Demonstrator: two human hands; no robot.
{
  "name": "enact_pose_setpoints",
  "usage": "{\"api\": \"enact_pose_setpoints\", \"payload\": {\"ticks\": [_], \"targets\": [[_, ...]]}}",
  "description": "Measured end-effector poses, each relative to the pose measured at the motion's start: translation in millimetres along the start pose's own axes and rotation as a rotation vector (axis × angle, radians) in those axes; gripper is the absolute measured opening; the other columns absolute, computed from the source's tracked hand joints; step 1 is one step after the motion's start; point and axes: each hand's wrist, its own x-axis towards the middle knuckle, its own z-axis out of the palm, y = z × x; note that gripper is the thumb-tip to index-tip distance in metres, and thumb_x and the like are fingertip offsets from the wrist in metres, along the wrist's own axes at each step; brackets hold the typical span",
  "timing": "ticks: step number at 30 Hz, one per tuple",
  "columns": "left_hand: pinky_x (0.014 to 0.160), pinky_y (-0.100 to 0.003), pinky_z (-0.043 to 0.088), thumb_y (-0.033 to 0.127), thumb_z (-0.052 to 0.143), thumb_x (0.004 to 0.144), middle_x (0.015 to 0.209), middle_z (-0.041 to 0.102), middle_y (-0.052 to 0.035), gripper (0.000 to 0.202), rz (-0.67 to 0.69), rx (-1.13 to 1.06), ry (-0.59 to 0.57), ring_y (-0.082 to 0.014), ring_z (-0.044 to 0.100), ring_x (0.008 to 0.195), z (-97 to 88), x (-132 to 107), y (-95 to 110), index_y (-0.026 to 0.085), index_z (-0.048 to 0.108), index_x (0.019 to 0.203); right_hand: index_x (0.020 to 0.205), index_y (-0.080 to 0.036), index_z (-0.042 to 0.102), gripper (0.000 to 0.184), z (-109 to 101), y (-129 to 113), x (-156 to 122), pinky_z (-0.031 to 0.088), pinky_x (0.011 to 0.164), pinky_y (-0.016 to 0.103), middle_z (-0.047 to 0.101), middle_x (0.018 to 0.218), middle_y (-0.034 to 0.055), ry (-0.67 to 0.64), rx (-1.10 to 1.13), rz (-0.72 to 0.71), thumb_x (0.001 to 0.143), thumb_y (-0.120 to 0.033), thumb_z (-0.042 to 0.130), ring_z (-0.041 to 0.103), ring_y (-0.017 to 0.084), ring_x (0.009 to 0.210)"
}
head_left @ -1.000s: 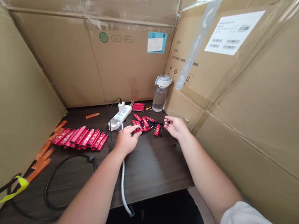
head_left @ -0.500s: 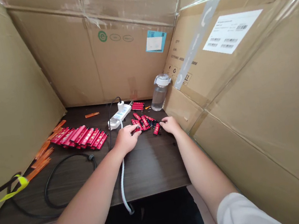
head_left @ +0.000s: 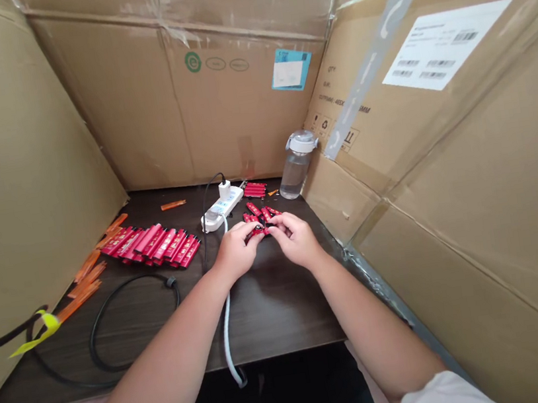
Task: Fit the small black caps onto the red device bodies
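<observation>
My left hand (head_left: 237, 252) is closed, its thumb and fingers gripping a small red piece with a black end (head_left: 257, 229). Right beside it, fingertip to fingertip, my right hand (head_left: 297, 239) is pinched at the end of that piece; what its fingers hold is too small and covered to name. Just behind both hands lies a loose pile of short red pieces (head_left: 253, 209) with black parts, partly hidden by the fingers. To the left, longer red sticks with black ends (head_left: 155, 245) lie side by side in a stack.
Behind my left hand is a white power strip (head_left: 216, 217) with a plugged-in charger. A clear water bottle (head_left: 294, 174) stands at the back right. Orange strips (head_left: 89, 270) and a black cable (head_left: 92, 346) lie leftward. Cardboard walls (head_left: 136, 113) enclose the dark table (head_left: 285, 312).
My right hand has moved left from the pile's right edge to meet my left hand. The view has shifted slightly, and the left hand still grips its red piece.
</observation>
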Motion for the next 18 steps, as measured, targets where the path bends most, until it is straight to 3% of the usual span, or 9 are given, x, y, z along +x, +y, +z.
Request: {"api": "enact_pose_setpoints", "payload": {"ticks": [6,18], "targets": [[0.071,-0.025,0.046,0.018,0.060,0.081,0.085,0.064,-0.0035,0.020,0.069,0.009,-0.009,-0.0127,0.058,0.074,0.0,-1.4,-2.0,0.019,0.069,0.099,0.095,-0.018,0.063,0.014,1.9,-10.2,-2.6,0.044,0.063,0.028,0.056,0.075,0.0027,-0.070,-0.019,-0.146,0.086,-0.024,0.054,0.051,0.014,0.065],[0.072,-0.026,0.046,0.021,0.058,0.082,0.085,0.062,-0.0038,0.019,0.092,0.020,-0.053,-0.0133,0.058,0.076,0.2,-2.2,-2.8,0.020,0.067,0.099,0.097,-0.019,0.062,0.014,-5.6,-5.0,-3.6,0.046,0.070,0.029,0.058,0.085,0.0058,-0.133,-0.163,-0.172,0.088,-0.021,0.052,0.056,0.017,0.077]]}}
